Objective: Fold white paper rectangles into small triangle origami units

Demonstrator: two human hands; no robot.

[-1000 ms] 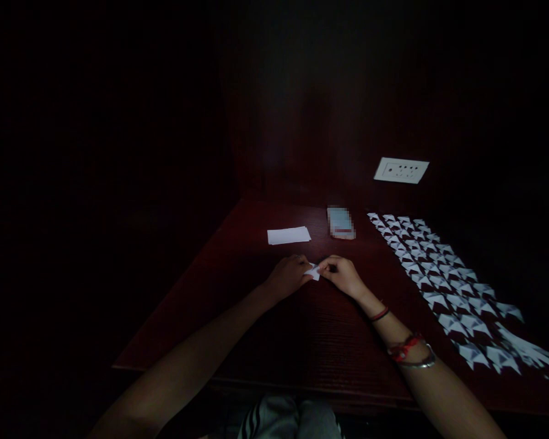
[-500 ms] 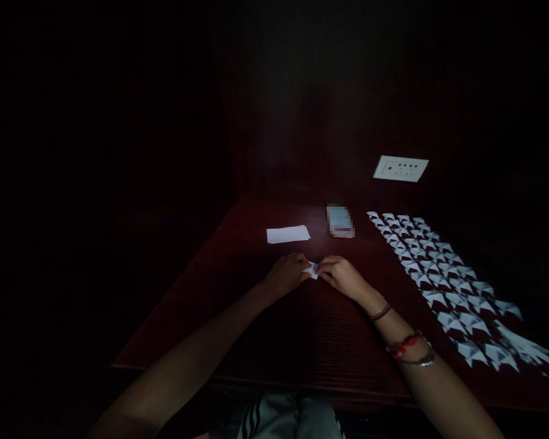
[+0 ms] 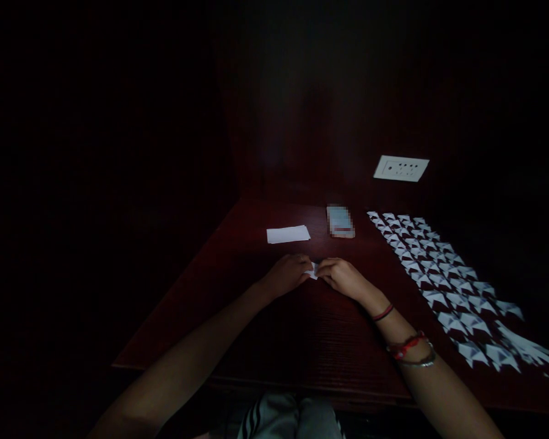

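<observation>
Between my two hands, low over the dark red table (image 3: 274,341), is a small piece of white folded paper (image 3: 313,272). My left hand (image 3: 289,273) closes on its left side, with the fingers bent over it. From the right, my right hand (image 3: 341,275) pinches the same paper between thumb and fingers. The fingers cover most of the paper, so its folds cannot be made out. Just beyond my left hand lies a stack of white paper strips (image 3: 288,235).
A phone (image 3: 341,221), its screen blurred, lies behind my right hand. Rows of folded white paper pieces (image 3: 439,271) run down the table's right side. Thin white paper strips (image 3: 526,344) lie near their front end. A socket plate (image 3: 401,169) is on the back panel.
Both hands keep their hold on the paper. The left fingers have shifted slightly over it, and a little less of the paper shows now.
</observation>
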